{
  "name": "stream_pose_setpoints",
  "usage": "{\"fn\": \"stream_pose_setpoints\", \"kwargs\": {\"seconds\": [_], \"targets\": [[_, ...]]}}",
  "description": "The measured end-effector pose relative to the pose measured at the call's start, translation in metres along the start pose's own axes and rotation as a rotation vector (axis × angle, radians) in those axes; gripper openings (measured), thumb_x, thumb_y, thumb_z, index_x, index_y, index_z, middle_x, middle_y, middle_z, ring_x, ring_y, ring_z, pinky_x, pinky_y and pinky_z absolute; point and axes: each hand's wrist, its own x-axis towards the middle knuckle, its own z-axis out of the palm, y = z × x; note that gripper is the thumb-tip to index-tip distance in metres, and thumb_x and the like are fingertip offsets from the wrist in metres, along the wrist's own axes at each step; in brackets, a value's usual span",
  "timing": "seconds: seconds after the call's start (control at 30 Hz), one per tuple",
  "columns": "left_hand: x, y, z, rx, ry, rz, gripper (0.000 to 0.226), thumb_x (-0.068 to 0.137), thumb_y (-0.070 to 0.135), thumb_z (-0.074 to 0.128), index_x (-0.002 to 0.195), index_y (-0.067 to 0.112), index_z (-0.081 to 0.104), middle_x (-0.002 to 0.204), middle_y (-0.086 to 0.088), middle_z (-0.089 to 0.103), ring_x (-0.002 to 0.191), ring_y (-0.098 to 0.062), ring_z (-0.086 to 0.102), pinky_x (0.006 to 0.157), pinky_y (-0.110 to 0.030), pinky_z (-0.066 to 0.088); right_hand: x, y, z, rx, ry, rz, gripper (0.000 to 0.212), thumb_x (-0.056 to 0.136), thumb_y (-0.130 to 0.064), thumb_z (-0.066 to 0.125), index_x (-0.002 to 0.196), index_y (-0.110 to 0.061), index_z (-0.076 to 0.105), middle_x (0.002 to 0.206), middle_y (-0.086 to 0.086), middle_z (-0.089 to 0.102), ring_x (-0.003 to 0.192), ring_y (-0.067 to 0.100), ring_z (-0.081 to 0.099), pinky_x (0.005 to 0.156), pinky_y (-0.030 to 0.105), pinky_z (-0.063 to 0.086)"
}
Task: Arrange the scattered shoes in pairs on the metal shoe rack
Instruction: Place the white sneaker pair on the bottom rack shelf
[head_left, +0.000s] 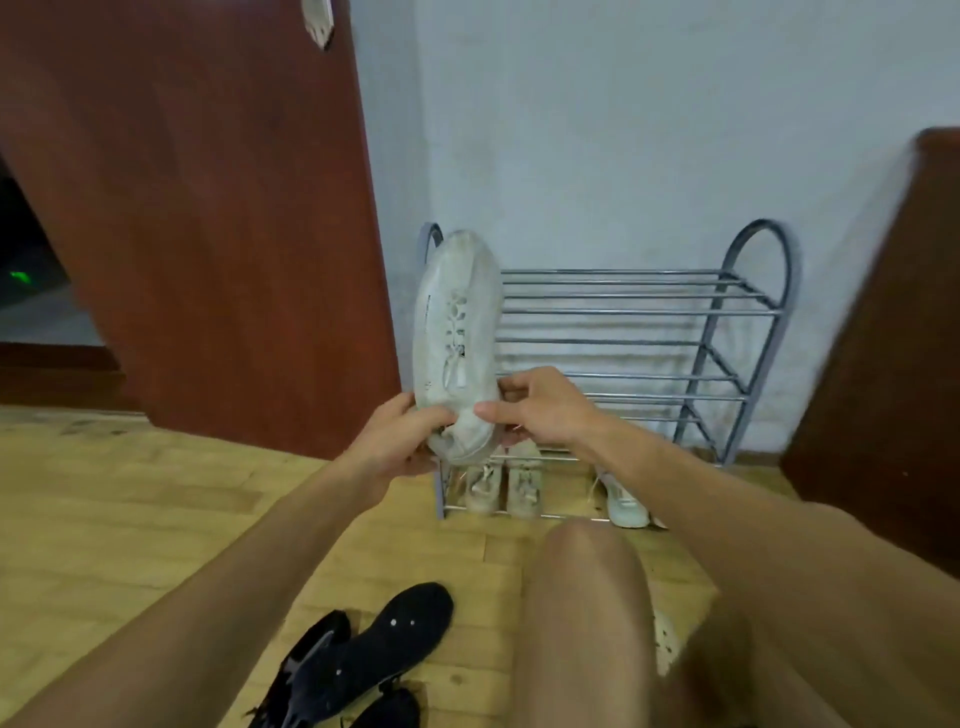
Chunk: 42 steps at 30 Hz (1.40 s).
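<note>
A worn white sneaker (457, 332) is held up, toe pointing upward, in front of the left end of the grey metal shoe rack (639, 312). My left hand (400, 441) grips its heel from the left. My right hand (540, 405) pinches the heel from the right. A pair of beige sneakers (504, 488) stands on the rack's lowest shelf at the left. One white sneaker (626, 501) stands further right on that shelf. Black shoes (358, 660) lie on the wooden floor near me.
An open dark red door (208, 234) stands left of the rack. A dark wooden piece of furniture (893, 364) stands to its right. My bare knee (587, 597) is in front of the rack. The rack's upper shelves hold nothing.
</note>
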Motion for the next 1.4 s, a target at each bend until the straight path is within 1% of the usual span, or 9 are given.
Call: {"fn": "stream_pose_setpoints", "kwargs": {"seconds": [0.23, 0.3, 0.43, 0.6, 0.73, 1.0, 1.13, 1.27, 1.4], "targets": [[-0.006, 0.07, 0.076, 0.232, -0.135, 0.111, 0.035, 0.071, 0.003, 0.079, 0.096, 0.019, 0.061, 0.095, 0.0, 0.072, 0.08, -0.016, 0.07, 0.058, -0.027, 0.059, -0.041, 0.01, -0.094, 0.027, 0.045, -0.047, 0.04, 0.084, -0.007, 0.072, 0.123, -0.003, 0.063, 0.105, 0.008, 0.073, 0.089, 0.022, 0.07, 0.078, 0.029, 0.061], [-0.005, 0.075, 0.106, 0.258, -0.168, 0.097, 0.033, 0.07, 0.0, 0.079, 0.092, 0.018, 0.063, 0.093, -0.003, 0.073, 0.079, -0.019, 0.071, 0.06, -0.029, 0.061, -0.052, 0.024, -0.12, 0.015, 0.064, -0.045, 0.039, 0.085, -0.01, 0.071, 0.123, -0.007, 0.065, 0.107, 0.008, 0.074, 0.096, 0.024, 0.071, 0.078, 0.028, 0.061], [-0.002, 0.069, 0.172, 0.196, -0.237, 0.044, 0.04, 0.07, -0.004, 0.078, 0.106, 0.007, 0.065, 0.096, -0.007, 0.074, 0.078, -0.023, 0.071, 0.061, -0.032, 0.061, -0.077, 0.064, -0.179, 0.086, 0.149, -0.007, 0.029, 0.091, -0.025, 0.065, 0.119, -0.015, 0.068, 0.111, 0.005, 0.073, 0.098, 0.023, 0.072, 0.083, 0.036, 0.06], [-0.006, 0.041, 0.26, 0.167, -0.293, -0.01, 0.046, 0.068, -0.007, 0.078, 0.111, 0.003, 0.062, 0.098, -0.011, 0.073, 0.075, -0.022, 0.069, 0.053, -0.028, 0.058, -0.123, 0.134, -0.24, 0.181, 0.405, 0.218, 0.032, 0.095, -0.02, 0.06, 0.119, 0.0, 0.064, 0.107, 0.015, 0.067, 0.074, 0.017, 0.065, 0.06, 0.022, 0.06], [-0.01, 0.001, 0.325, 0.172, -0.417, -0.053, 0.051, 0.069, -0.004, 0.079, 0.115, 0.007, 0.061, 0.102, -0.009, 0.072, 0.081, -0.021, 0.069, 0.061, -0.029, 0.056, -0.16, 0.203, -0.273, 0.049, 0.444, 0.416, 0.031, 0.094, -0.024, 0.061, 0.119, -0.005, 0.064, 0.108, 0.008, 0.068, 0.084, 0.017, 0.067, 0.074, 0.029, 0.059], [-0.042, -0.104, 0.412, 0.304, -0.651, -0.333, 0.045, 0.08, 0.005, 0.074, 0.121, 0.009, 0.057, 0.113, -0.009, 0.068, 0.1, -0.027, 0.066, 0.069, -0.032, 0.055, -0.231, 0.308, -0.277, 0.0, 0.485, 0.691, 0.031, 0.096, -0.021, 0.057, 0.124, -0.008, 0.063, 0.098, 0.001, 0.063, 0.085, 0.014, 0.061, 0.082, 0.029, 0.054], [-0.048, -0.158, 0.414, 0.379, -0.652, -0.422, 0.045, 0.08, 0.006, 0.074, 0.121, 0.012, 0.056, 0.115, -0.009, 0.066, 0.1, -0.027, 0.065, 0.069, -0.034, 0.056, -0.261, 0.346, -0.263, 0.052, 0.502, 0.792, 0.031, 0.095, -0.02, 0.059, 0.123, -0.007, 0.062, 0.079, -0.002, 0.057, 0.071, 0.01, 0.055, 0.064, 0.021, 0.049], [-0.034, -0.191, 0.39, 0.484, -0.606, -0.476, 0.047, 0.08, 0.007, 0.074, 0.123, 0.005, 0.056, 0.119, -0.015, 0.065, 0.105, -0.032, 0.064, 0.072, -0.037, 0.055, -0.273, 0.367, -0.241, 0.076, 0.5, 0.851, 0.025, 0.095, -0.017, 0.057, 0.117, -0.007, 0.064, 0.098, 0.006, 0.061, 0.088, 0.017, 0.058, 0.068, 0.022, 0.049], [-0.028, -0.208, 0.373, 0.547, -0.57, -0.518, 0.039, 0.081, 0.006, 0.073, 0.118, 0.003, 0.06, 0.109, -0.017, 0.068, 0.084, -0.029, 0.066, 0.058, -0.033, 0.052, -0.267, 0.396, -0.207, 0.065, 0.48, 0.871, 0.031, 0.093, -0.021, 0.059, 0.12, -0.007, 0.066, 0.105, 0.008, 0.063, 0.09, 0.02, 0.061, 0.077, 0.032, 0.053]]}}
